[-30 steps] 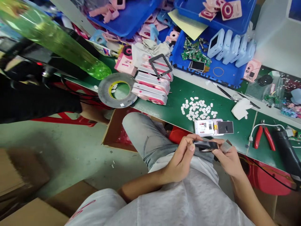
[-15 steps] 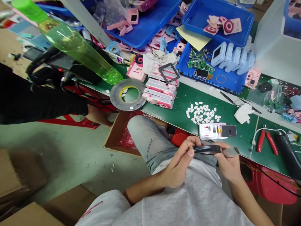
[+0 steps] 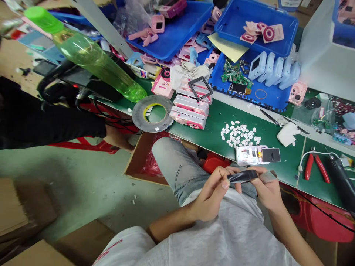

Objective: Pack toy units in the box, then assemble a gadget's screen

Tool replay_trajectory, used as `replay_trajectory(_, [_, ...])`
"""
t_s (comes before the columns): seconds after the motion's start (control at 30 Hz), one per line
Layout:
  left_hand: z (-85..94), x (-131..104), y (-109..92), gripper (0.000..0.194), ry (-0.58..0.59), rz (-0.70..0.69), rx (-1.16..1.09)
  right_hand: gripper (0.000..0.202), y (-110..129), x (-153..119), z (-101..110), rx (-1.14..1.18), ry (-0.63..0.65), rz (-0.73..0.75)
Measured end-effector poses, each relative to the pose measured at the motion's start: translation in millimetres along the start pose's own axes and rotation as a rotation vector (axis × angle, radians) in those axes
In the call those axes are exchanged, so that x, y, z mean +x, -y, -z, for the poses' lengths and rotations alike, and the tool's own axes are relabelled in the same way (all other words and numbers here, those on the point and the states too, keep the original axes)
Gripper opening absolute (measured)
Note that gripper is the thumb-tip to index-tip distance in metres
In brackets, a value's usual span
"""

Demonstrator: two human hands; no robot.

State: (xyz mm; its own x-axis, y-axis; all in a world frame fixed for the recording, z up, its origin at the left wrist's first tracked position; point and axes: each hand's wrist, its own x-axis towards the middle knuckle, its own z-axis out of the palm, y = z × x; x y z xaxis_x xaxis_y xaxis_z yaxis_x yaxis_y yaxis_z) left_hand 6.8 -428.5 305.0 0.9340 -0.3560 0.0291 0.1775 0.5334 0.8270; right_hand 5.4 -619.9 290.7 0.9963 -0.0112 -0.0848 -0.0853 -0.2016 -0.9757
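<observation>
Over my lap, my left hand pinches one end of a dark, shiny strip. The strip's other end is gripped by my right hand, and a greyish flap sticks out past those fingers. Just beyond my hands, at the bench edge, lies an opened white device with a black screen folded out to its right. Small white oval pieces are scattered behind it on the green bench top.
A grey tape roll and stacked pink-white cameras sit left. Blue trays stand behind. Red-handled pliers and a black tool lie right. Another person's dark sleeve reaches in at left.
The strip's right end has tilted up slightly, and fingers of my left hand now show below the strip. The whole view has shifted a little; both hands still hold the strip.
</observation>
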Motion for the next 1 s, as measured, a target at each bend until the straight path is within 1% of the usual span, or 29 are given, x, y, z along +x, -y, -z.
replay_trajectory(0.07, [-0.5, 0.8, 1.2, 0.023, -0.001, -0.068, 0.025, 0.033, 4.7, 3.2, 2.2, -0.067, 0.045, 0.027])
replay_trajectory(0.13, [-0.8, 1.3, -0.3, 0.023, -0.014, -0.117, 0.082, 0.029, 9.2, 5.0, 6.4, -0.155, 0.074, 0.093])
replay_trajectory(0.2, [-0.3, 1.8, -4.4, 0.022, -0.013, -0.163, 0.174, 0.035, 14.2, 5.5, 12.8, -0.286, 0.094, 0.221])
replay_trajectory(0.33, [2.7, 2.9, -13.7, 0.018, 0.029, -0.250, 0.360, 0.045, 27.1, 7.2, 26.1, -0.664, 0.154, 0.556])
replay_trajectory(0.4, [4.3, 3.0, -15.9, 0.016, 0.043, -0.269, 0.420, 0.047, 34.6, 9.7, 29.2, -0.842, 0.169, 0.670])
replay_trajectory(0.47, [5.3, 2.5, -16.4, 0.015, 0.057, -0.275, 0.464, 0.047, 41.5, 12.9, 29.3, -0.977, 0.160, 0.740])
replay_trajectory(0.6, [5.1, 1.0, -16.4, 0.012, 0.074, -0.286, 0.538, 0.044, 49.7, 18.1, 25.7, -1.099, 0.133, 0.798])
replay_trajectory(0.7, [4.5, 0.9, -18.1, 0.009, 0.087, -0.310, 0.602, 0.044, 52.1, 19.6, 24.4, -1.115, 0.120, 0.824])
replay_trajectory(0.83, [3.9, 2.4, -22.4, 0.007, 0.147, -0.316, 0.697, 0.044, 54.6, 20.7, 24.6, -1.132, 0.109, 0.845])
replay_trajectory(0.9, [3.4, 3.3, -23.4, 0.006, 0.170, -0.323, 0.722, 0.044, 55.9, 21.4, 24.8, -1.139, 0.109, 0.849])
replay_trajectory(1.0, [2.4, 4.4, -21.5, 0.008, 0.171, -0.353, 0.731, 0.044, 57.2, 22.6, 25.5, -1.133, 0.117, 0.842])
